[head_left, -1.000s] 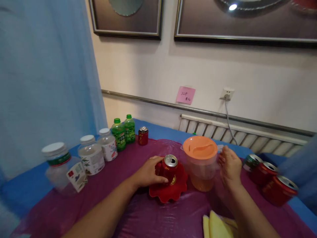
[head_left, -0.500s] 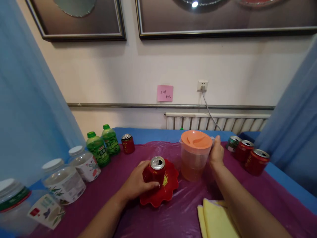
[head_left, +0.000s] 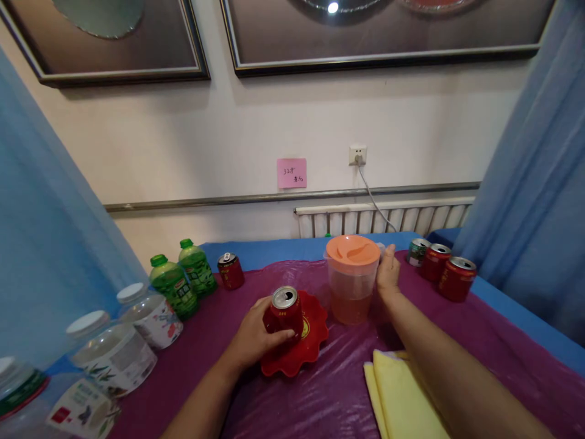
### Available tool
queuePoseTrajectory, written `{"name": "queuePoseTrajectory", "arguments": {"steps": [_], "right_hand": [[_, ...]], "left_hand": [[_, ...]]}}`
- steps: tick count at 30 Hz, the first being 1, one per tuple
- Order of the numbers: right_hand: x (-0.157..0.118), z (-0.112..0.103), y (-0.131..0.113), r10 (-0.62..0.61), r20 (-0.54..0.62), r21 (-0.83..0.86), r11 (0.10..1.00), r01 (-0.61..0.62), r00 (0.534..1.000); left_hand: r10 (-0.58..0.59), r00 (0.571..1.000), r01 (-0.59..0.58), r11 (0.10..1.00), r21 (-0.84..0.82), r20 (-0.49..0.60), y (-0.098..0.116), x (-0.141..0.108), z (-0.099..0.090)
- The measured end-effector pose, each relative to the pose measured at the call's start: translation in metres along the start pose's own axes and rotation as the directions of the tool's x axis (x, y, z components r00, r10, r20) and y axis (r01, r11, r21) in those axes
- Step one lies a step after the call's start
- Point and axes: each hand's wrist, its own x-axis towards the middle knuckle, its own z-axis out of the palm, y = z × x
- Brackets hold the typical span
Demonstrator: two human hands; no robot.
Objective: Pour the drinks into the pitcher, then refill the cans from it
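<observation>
My left hand (head_left: 256,334) is wrapped round a red drink can (head_left: 289,317) whose top is opened. The can stands upright on or just over a red scalloped plate (head_left: 315,335) with a yellow mark in its middle. To the right, my right hand (head_left: 388,271) grips the handle side of a clear plastic pitcher (head_left: 351,286); the handle itself is mostly hidden by the fingers. An orange lid (head_left: 353,251) covers the pitcher, and amber liquid fills its lower part. The pitcher appears upright behind and right of the plate.
Along the left stand clear jars with white lids (head_left: 112,353), two green bottles (head_left: 176,286) and a red can (head_left: 231,271). At right are red cans (head_left: 457,279) and a green can (head_left: 417,251). A folded yellow cloth (head_left: 404,390) lies in front on the purple table cover (head_left: 320,402).
The view has turned and tilted slightly, so everything sits a little further left. Both hands keep their holds on the can and the pitcher.
</observation>
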Motion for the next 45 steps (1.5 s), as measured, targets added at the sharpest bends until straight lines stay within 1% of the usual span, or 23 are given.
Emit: {"name": "queuePoseTrajectory", "arguments": {"steps": [7,11,13,15,17,18,19,21,22,23,24,25,26,27,28,30,32,33,35,37,39,41,45], "right_hand": [[-0.003,-0.005,0.000,0.011,0.051,-0.053,0.999,-0.008,0.999],[0.005,-0.012,-0.001,0.034,0.076,-0.097,0.995,-0.026,0.997],[0.010,-0.019,-0.005,0.032,0.034,-0.117,0.993,-0.028,0.999],[0.010,-0.029,-0.010,0.015,-0.050,-0.126,0.992,-0.021,0.999],[-0.004,-0.042,-0.018,-0.019,-0.116,-0.115,0.993,0.005,0.993],[-0.017,-0.048,-0.022,-0.039,-0.124,-0.104,0.994,0.026,0.991],[-0.034,-0.053,-0.026,-0.060,-0.109,-0.089,0.995,0.050,0.992],[-0.077,-0.058,-0.033,-0.097,0.004,-0.052,0.994,0.097,0.995],[-0.100,-0.057,-0.036,-0.118,0.097,-0.020,0.993,0.120,0.988],[-0.120,-0.053,-0.038,-0.157,0.237,0.050,0.988,0.149,0.959],[-0.137,-0.047,-0.040,-0.197,0.365,0.095,0.980,0.174,0.910],[-0.150,-0.039,-0.041,-0.229,0.462,0.117,0.973,0.197,0.857],[-0.158,-0.030,-0.040,-0.257,0.533,0.133,0.966,0.220,0.806],[-0.161,-0.020,-0.039,-0.278,0.573,0.135,0.960,0.246,0.771],[-0.162,-0.010,-0.036,-0.294,0.592,0.129,0.954,0.272,0.751],[-0.156,0.005,-0.028,-0.305,0.597,0.102,0.946,0.307,0.742],[-0.150,0.012,-0.017,-0.294,0.602,0.068,0.945,0.319,0.742],[-0.148,0.012,-0.012,-0.287,0.621,0.055,0.944,0.325,0.730],[-0.149,0.008,-0.004,-0.286,0.666,0.044,0.937,0.347,0.689],[-0.153,0.004,0.000,-0.294,0.705,0.045,0.927,0.373,0.645],[-0.157,0.002,0.000,-0.291,0.728,0.042,0.922,0.384,0.620],[-0.161,0.005,-0.001,-0.283,0.737,0.031,0.921,0.388,0.614],[-0.163,0.010,-0.001,-0.257,0.734,0.008,0.929,0.370,0.629]], "left_hand": [[-0.021,0.999,0.021,1.000,0.002,-0.024,-0.004,0.004,-0.005],[-0.013,0.999,0.014,1.000,0.010,-0.049,-0.006,0.005,-0.005],[-0.014,0.998,0.016,0.999,0.029,-0.068,-0.007,0.006,-0.005],[-0.015,0.996,0.018,0.999,0.039,-0.085,-0.008,0.006,-0.005],[-0.021,0.994,0.026,0.999,0.047,-0.106,-0.010,0.007,-0.006],[-0.024,0.993,0.030,0.998,0.054,-0.120,-0.010,0.008,-0.006],[-0.025,0.991,0.034,0.997,0.064,-0.131,-0.011,0.008,-0.006],[-0.024,0.988,0.037,0.996,0.085,-0.149,-0.012,0.009,-0.006],[-0.020,0.988,0.034,0.995,0.091,-0.154,-0.012,0.010,-0.006],[-0.015,0.987,0.030,0.995,0.094,-0.157,-0.012,0.010,-0.005],[-0.010,0.987,0.026,0.995,0.096,-0.159,-0.012,0.010,-0.005],[-0.004,0.987,0.020,0.995,0.099,-0.159,-0.012,0.010,-0.004],[0.005,0.988,0.012,0.995,0.103,-0.155,-0.011,0.010,-0.004],[0.014,0.989,0.002,0.994,0.109,-0.145,-0.010,0.009,-0.003],[0.024,0.990,-0.009,0.993,0.114,-0.136,-0.010,0.009,-0.003],[0.044,0.992,-0.029,0.992,0.127,-0.121,-0.008,0.007,-0.002],[0.073,0.991,-0.057,0.988,0.141,-0.111,-0.006,0.005,-0.001],[0.094,0.990,-0.078,0.986,0.148,-0.102,-0.005,0.004,0.000],[0.135,0.988,-0.123,0.981,0.151,-0.078,-0.002,0.002,0.002],[0.164,0.985,-0.155,0.977,0.145,-0.054,0.001,-0.001,0.005],[0.193,0.981,-0.188,0.973,0.134,-0.026,0.005,-0.003,0.008],[0.224,0.975,-0.223,0.968,0.118,0.004,0.008,-0.004,0.010],[0.247,0.969,-0.249,0.964,0.091,0.031,0.009,-0.005,0.013]]}}
